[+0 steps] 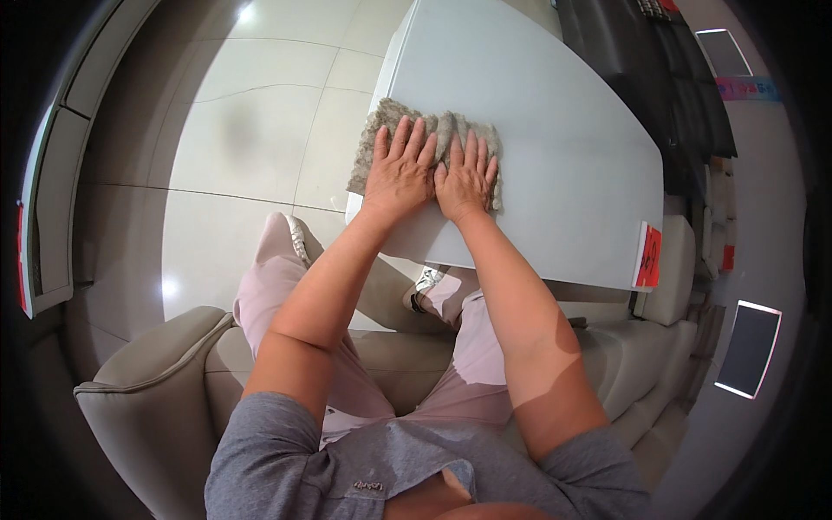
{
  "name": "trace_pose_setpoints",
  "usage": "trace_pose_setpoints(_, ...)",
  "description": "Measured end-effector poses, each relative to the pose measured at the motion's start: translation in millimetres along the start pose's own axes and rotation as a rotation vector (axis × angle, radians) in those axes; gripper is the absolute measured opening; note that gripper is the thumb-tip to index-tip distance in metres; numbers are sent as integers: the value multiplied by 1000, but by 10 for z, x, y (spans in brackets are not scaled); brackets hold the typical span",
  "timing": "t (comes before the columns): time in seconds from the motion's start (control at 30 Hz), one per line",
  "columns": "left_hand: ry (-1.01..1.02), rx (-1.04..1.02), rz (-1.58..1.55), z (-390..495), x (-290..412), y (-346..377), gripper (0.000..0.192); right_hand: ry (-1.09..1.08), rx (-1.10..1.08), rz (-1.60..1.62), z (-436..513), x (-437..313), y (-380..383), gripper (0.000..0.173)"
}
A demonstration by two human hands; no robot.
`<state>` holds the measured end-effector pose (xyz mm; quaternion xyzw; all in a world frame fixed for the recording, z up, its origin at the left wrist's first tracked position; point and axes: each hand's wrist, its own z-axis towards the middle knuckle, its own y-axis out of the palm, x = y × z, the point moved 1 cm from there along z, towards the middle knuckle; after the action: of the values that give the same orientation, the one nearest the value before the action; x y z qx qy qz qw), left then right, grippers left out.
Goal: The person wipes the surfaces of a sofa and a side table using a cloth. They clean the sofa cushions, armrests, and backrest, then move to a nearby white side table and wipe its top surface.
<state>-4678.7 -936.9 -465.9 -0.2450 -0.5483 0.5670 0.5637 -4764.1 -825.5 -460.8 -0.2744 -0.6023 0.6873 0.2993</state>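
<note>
A grey-brown, fluffy cloth [448, 135] lies on the white tabletop [546, 162], near its left edge. Its middle is rucked up into a fold between my hands, and its left end reaches past the table edge. Flat on the left part rests my left hand [398, 170], palm down with fingers spread. My right hand [465, 179] presses on the right part, also palm down, its fingers apart. The two thumbs are close together. Neither hand has its fingers curled around the cloth, and both palms are hidden.
I sit on a beige leather sofa [149, 364] with my knees below the table. A red card [650, 257] with writing stands at the table's right corner. Beyond the table is a black leather sofa [650, 71]. Pale floor tiles [240, 143] stretch to the left.
</note>
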Motion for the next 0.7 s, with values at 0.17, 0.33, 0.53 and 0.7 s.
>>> trace_pose_setpoints(0.17, 15, -48, 6, -7, 10, -55, 55, 23, -58, 47, -41, -20, -87, 64)
trace_pose_setpoints(0.33, 25, -103, 13, -15, 38, -171, 57, 51, -117, 52, -83, -40, -202, 64)
trace_pose_setpoints(0.53, 33, -197, 4, 3, 85, -368, 58, 37, -90, 3, -142, -41, -246, 64)
trace_pose_setpoints(0.7, 60, -222, -11, 16, 81, -452, 58, 47, -113, -37, -171, -75, -299, 63)
